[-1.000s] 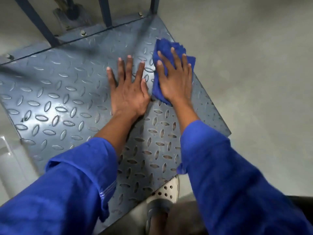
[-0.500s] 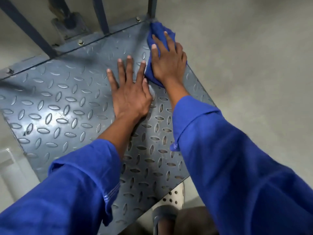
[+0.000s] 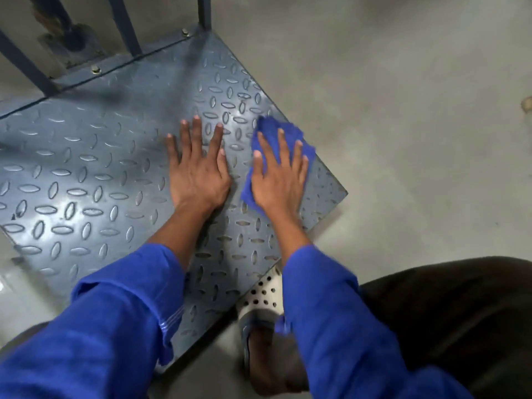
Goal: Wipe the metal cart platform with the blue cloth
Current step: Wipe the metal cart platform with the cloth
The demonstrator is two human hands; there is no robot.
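Observation:
The grey-blue metal cart platform (image 3: 86, 174) with a raised diamond tread fills the left and middle of the head view. My right hand (image 3: 277, 180) lies flat, fingers spread, pressing the blue cloth (image 3: 288, 132) onto the platform near its right edge. The cloth sticks out past the fingertips and beside the thumb. Just left of it, my left hand (image 3: 198, 174) rests flat on the bare metal with fingers apart and nothing in it. Both arms wear blue sleeves.
Dark blue upright bars (image 3: 123, 24) of the cart frame rise along the platform's far edge, with bolts beside them. Grey concrete floor (image 3: 403, 110) surrounds the cart on the right. My foot in a perforated white sandal (image 3: 263, 300) stands at the platform's near edge.
My right hand has slid the cloth back from the far right corner by the upright bar toward me along the right edge. The left hand stays planted.

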